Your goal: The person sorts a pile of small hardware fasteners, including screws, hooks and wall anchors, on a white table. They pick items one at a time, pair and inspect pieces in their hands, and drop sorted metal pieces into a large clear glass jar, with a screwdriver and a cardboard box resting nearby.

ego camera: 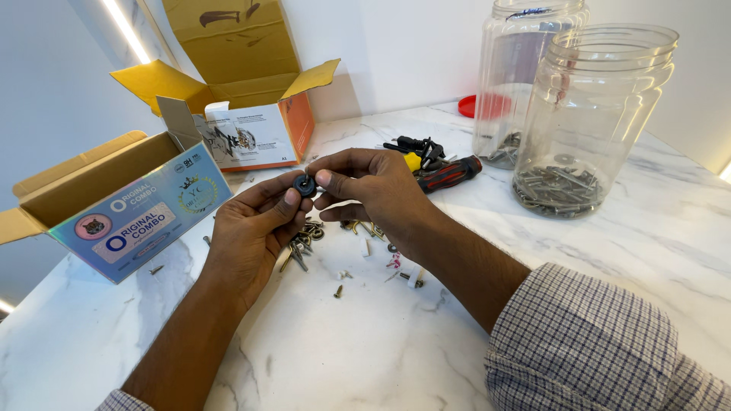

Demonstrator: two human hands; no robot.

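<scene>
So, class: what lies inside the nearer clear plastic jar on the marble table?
The nearer clear jar holds a shallow layer of metal screws across its bottom; the rest is empty and it has no lid. What lies beneath the top screws is covered.

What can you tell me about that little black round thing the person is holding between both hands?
The black disc is small, round and dark, with a paler spot at its middle, perhaps a hole or hub. Its material is hard to tell. It is held above the marble table, pinched between the left hand's thumb and fingers and the right hand's thumb and forefinger, its flat face toward the camera.
</scene>
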